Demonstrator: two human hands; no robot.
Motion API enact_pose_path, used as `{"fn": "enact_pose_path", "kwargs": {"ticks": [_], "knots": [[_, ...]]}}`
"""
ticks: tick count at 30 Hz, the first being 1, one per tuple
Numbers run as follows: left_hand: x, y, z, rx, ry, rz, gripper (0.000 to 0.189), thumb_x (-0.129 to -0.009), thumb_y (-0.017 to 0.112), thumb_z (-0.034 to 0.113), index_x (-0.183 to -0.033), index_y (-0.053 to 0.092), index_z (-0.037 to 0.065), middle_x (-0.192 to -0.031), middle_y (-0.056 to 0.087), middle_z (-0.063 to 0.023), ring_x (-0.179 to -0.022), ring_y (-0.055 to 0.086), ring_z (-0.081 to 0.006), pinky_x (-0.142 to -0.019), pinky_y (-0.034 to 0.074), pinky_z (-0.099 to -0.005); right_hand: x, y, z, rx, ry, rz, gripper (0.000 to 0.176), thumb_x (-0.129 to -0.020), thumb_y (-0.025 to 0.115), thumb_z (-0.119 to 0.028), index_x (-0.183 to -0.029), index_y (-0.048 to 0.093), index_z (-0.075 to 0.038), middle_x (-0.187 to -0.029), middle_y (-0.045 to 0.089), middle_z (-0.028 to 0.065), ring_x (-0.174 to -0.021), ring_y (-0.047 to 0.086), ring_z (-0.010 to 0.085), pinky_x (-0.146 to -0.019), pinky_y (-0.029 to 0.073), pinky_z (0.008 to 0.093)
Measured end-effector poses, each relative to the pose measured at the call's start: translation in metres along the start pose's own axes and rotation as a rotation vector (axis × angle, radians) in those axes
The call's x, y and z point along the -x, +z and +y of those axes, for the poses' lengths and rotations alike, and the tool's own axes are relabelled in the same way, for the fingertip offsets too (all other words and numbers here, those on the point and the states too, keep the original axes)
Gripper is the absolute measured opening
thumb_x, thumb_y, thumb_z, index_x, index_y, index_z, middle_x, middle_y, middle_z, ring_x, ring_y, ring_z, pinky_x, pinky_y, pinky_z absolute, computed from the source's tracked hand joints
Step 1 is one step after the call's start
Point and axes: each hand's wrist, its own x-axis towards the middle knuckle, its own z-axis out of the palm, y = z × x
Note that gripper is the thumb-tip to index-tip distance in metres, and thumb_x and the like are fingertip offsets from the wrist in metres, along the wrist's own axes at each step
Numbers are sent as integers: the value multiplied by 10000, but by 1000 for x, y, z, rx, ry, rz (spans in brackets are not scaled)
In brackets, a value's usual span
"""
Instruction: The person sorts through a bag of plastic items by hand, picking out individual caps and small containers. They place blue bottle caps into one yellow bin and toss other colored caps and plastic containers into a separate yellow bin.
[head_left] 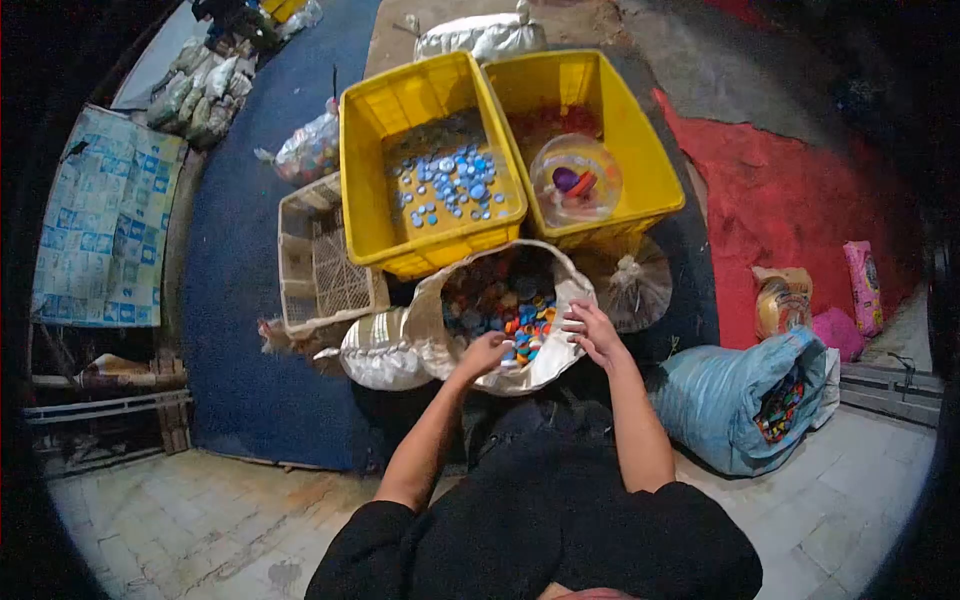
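Observation:
In front of me stands an open white woven sack (427,325) holding many colourful bottle caps (525,325). My left hand (484,356) is inside the mouth at the near left, low over the caps, its fingers curled together. Whatever is between those fingertips is hidden. At the right rim, my right hand (594,332) has its fingers apart, with no object visible in it. Behind the sack, a yellow crate (365,190) has blue and white caps (460,180) scattered over its bottom. A second yellow crate (640,150) holds a clear round tub (610,205) with purple and red pieces.
A blue sack (705,395) of caps leans open at the right. Left of the crates are a pale plastic basket (290,255) and a filled clear bag (310,150). A tied clear bag (640,290) sits right of the white sack. Packets (783,300) stand on red cloth.

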Motion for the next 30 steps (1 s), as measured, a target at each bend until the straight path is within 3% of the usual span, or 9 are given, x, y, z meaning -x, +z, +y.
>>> {"fn": "enact_pose_path", "kwargs": {"ticks": [3,6,10,12,13,15,16,21,30], "knots": [[31,28,-20,-269,-32,-239,513,-897,558,457,-1264,578,99,-1146,652,-167,-1049,629,-293,-889,483,-369,1,16,5,7,79,-53,364,-941,568,-282,-1226,490,-70,-941,636,109,-709,605,170,-625,495,322],[46,52,-27,-387,-13,-344,510,-911,451,543,-1331,516,261,-1148,649,-148,-1064,612,-344,-907,465,-436,-17,39,2,231,21,-120,317,-943,575,-246,-1182,519,-46,-830,640,101,-582,571,143,-529,491,285],[73,53,2,-623,-46,-354,463,-921,406,513,-1264,559,242,-1076,671,-146,-984,640,-340,-823,486,-468,-66,65,22,558,-4,-116,300,-899,603,-211,-1141,557,-40,-823,659,120,-667,631,184,-619,530,327],[79,52,0,-596,-36,-312,459,-926,406,508,-1260,564,235,-1058,675,-149,-969,643,-345,-820,489,-469,-100,70,46,1140,-153,-141,322,-809,654,-210,-1079,609,-40,-923,677,150,-787,672,269,-753,541,381],[82,51,-2,-585,-21,-271,456,-930,406,503,-1256,568,229,-1040,679,-152,-955,646,-350,-818,492,-469,-109,75,52,1146,-145,-148,322,-809,654,-210,-1079,609,-40,-923,677,150,-787,672,269,-753,541,381],[83,51,-7,-543,-23,-253,452,-933,408,497,-1254,572,223,-1029,679,-157,-949,646,-354,-816,493,-470,-126,83,68,1613,-151,-172,350,-769,685,-195,-1088,636,-58,-983,657,223,-913,661,275,-796,522,397],[84,49,-10,-513,-19,-236,448,-936,409,490,-1251,576,218,-1019,679,-162,-944,646,-358,-814,495,-470,-139,78,85,1689,-264,-168,413,-732,714,-204,-1120,639,-87,-1046,633,210,-991,612,345,-872,492,415],[94,38,-13,-422,-28,-178,455,-932,437,480,-1260,584,201,-1038,672,-173,-962,638,-363,-840,489,-456,-134,81,102,1812,-217,-83,480,-715,783,-263,-1123,604,-84,-1214,536,90,-1172,508,318,-954,475,409],[81,28,-29,-187,-42,-106,487,-903,500,455,-1221,605,102,-1066,653,-220,-1020,613,-376,-884,473,-430,-137,61,115,1868,-603,-92,257,-745,704,-211,-958,655,-74,-969,611,106,-954,606,298,-799,525,417]]}}
